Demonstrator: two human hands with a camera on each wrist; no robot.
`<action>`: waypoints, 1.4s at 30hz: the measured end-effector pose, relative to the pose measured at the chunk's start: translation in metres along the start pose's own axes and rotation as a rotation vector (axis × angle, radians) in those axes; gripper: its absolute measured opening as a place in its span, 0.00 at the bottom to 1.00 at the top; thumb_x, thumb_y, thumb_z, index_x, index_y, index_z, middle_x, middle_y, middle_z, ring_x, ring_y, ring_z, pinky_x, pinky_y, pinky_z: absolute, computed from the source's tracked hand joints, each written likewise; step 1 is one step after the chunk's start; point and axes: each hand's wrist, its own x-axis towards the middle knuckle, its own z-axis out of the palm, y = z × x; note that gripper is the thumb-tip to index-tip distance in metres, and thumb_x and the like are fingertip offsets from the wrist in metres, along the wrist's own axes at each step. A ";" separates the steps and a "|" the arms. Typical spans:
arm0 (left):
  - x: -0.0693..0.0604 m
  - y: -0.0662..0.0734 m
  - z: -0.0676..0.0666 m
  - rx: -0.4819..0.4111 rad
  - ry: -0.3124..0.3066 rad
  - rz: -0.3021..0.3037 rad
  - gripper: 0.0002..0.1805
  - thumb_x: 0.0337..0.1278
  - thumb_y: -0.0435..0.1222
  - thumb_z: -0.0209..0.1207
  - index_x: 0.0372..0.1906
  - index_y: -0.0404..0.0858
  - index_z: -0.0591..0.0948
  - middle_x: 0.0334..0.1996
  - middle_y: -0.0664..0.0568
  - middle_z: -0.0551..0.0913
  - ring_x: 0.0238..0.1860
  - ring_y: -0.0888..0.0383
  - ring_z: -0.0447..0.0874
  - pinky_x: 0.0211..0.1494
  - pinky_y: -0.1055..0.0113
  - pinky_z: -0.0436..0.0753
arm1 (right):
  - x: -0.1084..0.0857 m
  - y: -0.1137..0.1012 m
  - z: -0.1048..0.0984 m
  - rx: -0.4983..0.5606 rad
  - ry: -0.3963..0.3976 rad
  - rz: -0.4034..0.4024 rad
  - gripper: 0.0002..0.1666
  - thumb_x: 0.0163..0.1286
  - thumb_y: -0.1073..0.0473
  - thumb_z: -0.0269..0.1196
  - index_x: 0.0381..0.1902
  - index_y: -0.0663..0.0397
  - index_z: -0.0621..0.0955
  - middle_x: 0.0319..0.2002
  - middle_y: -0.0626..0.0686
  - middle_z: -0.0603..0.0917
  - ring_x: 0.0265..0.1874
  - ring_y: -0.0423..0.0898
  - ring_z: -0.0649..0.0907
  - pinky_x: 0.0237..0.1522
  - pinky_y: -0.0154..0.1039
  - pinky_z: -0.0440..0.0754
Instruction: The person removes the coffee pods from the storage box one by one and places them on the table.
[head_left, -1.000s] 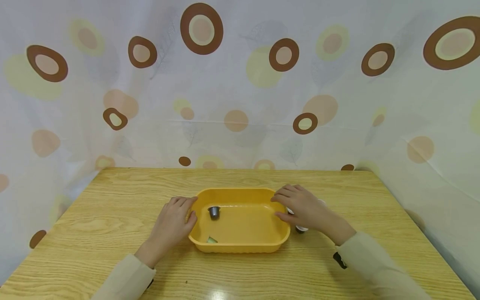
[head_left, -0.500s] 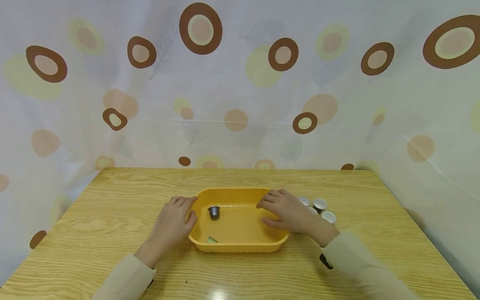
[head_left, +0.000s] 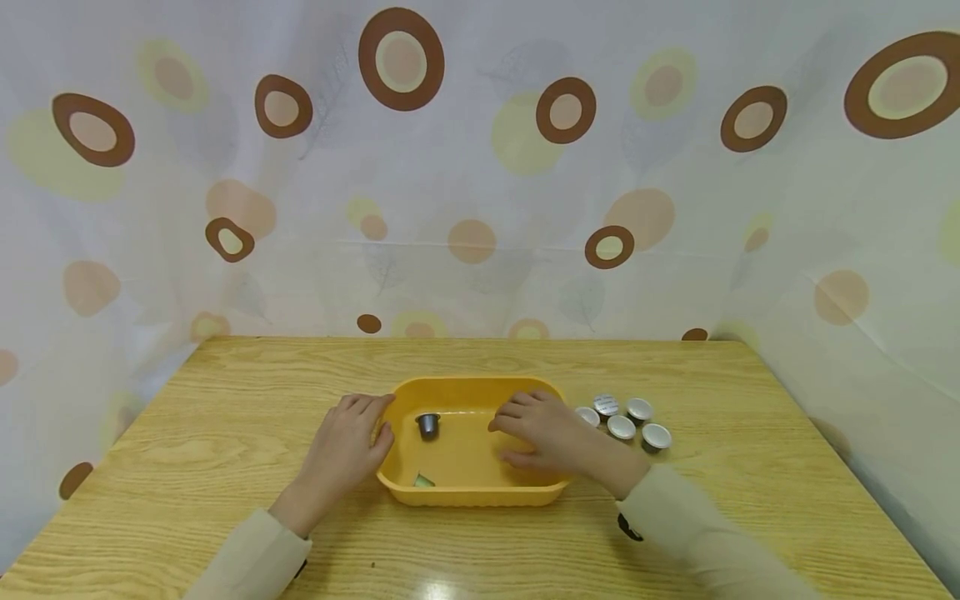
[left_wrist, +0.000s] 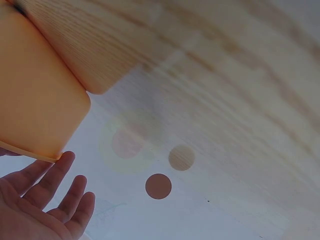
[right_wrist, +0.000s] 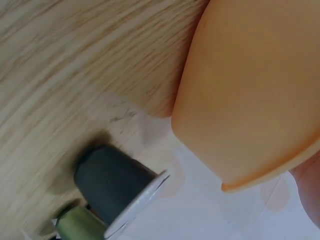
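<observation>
A yellow plastic basin [head_left: 480, 497] stands on the table. My left hand [head_left: 341, 442] is at its left end; in the left wrist view fingertips [left_wrist: 67, 156] touch the rim, the other fingers loosely spread. My right hand [head_left: 543, 427] hovers over the basin's right half, thumb and fingers apart, with nothing seen between them. Inside lie a dark grey coffee capsule [head_left: 428, 426] and a green capsule [head_left: 423, 481], partly hidden by the front wall. The right wrist view shows mostly the basin's outer wall [right_wrist: 245, 95].
Several coffee capsules [head_left: 621, 427] with pale lids are grouped on the table right of the basin. Close up, a dark capsule [right_wrist: 115, 180] and a green capsule [right_wrist: 80, 225] stand beside it. A patterned curtain [head_left: 472, 167] hangs behind the wooden table [head_left: 225, 392].
My right hand has moved left from the basin's right rim to over its inside, uncovering the capsules on the right. The left hand and the capsules in the basin have stayed put.
</observation>
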 end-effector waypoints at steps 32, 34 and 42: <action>0.000 0.001 0.000 0.009 0.013 0.009 0.20 0.53 0.37 0.57 0.53 0.38 0.78 0.44 0.50 0.83 0.49 0.49 0.76 0.50 0.53 0.77 | 0.046 -0.038 0.004 0.039 -0.165 -0.034 0.22 0.63 0.40 0.56 0.50 0.42 0.78 0.46 0.40 0.81 0.46 0.39 0.77 0.51 0.39 0.75; 0.000 0.001 0.000 0.007 0.017 0.016 0.20 0.53 0.37 0.57 0.53 0.38 0.78 0.44 0.49 0.83 0.49 0.49 0.76 0.50 0.53 0.77 | 0.049 -0.040 0.004 0.032 -0.165 -0.039 0.22 0.63 0.40 0.56 0.50 0.41 0.78 0.46 0.40 0.81 0.46 0.39 0.77 0.51 0.39 0.75; -0.001 0.000 0.000 0.006 0.015 0.024 0.20 0.53 0.37 0.57 0.53 0.38 0.77 0.45 0.49 0.82 0.49 0.49 0.76 0.50 0.53 0.77 | 0.059 -0.045 0.006 0.033 -0.173 -0.061 0.22 0.64 0.39 0.54 0.50 0.41 0.78 0.46 0.40 0.81 0.47 0.39 0.77 0.52 0.40 0.76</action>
